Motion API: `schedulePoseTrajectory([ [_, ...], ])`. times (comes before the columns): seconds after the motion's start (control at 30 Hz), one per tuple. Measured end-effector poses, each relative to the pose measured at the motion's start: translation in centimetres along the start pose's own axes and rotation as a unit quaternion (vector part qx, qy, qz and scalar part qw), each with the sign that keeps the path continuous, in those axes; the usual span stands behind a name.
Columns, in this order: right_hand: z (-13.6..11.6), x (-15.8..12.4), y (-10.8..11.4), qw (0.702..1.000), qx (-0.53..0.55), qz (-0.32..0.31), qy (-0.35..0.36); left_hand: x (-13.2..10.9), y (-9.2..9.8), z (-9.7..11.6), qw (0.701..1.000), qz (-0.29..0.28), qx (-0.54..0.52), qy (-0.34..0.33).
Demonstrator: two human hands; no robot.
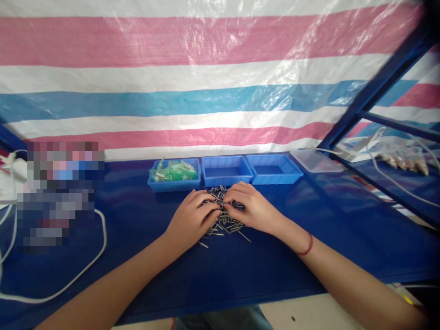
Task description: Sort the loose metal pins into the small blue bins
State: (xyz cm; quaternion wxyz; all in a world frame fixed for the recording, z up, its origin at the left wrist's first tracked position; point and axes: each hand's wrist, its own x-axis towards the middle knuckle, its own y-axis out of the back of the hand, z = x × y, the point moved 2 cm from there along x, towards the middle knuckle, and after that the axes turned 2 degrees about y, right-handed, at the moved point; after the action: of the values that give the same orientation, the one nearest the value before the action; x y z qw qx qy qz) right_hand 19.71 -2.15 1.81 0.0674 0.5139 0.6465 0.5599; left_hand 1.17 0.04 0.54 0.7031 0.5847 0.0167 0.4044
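A loose pile of metal screws or nails lies on the blue table, in front of three blue bins. My left hand rests on the pile's left side, fingers curved and spread over the pieces. From the right, my right hand reaches into the same pile, its thumb and fingers bent around some dark pieces. The fingertips of both hands nearly meet over the middle. Whether either hand grips a single piece is too small to tell. The left bin holds green and clear plastic packets.
The middle bin and right bin show bare bottoms. A clear lid lies right of them. White cable loops at the left by a blurred-out area. A blue metal frame and a bag of brownish items are at the right.
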Motion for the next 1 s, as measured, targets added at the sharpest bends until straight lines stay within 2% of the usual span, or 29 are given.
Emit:
schedulePoseTrajectory([
  [0.2,-0.9,0.0,-0.1,0.99,0.123,0.063,-0.038,-0.2,0.1,0.1,0.999,0.028,-0.024,0.016],
  [0.33,0.0,-0.2,0.0,0.99,0.078,0.079,-0.088,-0.4,0.1,0.0,0.999,0.028,-0.025,0.033],
  [0.47,0.5,-0.2,0.5,0.996,0.009,0.048,-0.07,-0.6,0.4,-0.1,0.998,0.017,-0.016,0.06],
  [0.63,0.0,-0.2,0.2,0.997,-0.012,-0.075,-0.006,-0.9,-0.2,-0.2,0.995,0.019,-0.032,0.091],
  [0.7,-0.2,-0.3,-0.1,0.995,-0.015,-0.095,0.003,-1.0,-0.6,-0.3,0.994,0.016,-0.052,0.099],
  [0.9,-0.4,-0.2,-0.4,0.996,0.019,-0.082,-0.007,-0.9,-0.3,-0.2,0.991,0.025,-0.083,0.102],
  [1.0,-0.5,-0.1,-0.2,0.997,0.051,-0.052,-0.024,-0.7,0.2,-0.2,0.994,0.039,-0.077,0.07],
])
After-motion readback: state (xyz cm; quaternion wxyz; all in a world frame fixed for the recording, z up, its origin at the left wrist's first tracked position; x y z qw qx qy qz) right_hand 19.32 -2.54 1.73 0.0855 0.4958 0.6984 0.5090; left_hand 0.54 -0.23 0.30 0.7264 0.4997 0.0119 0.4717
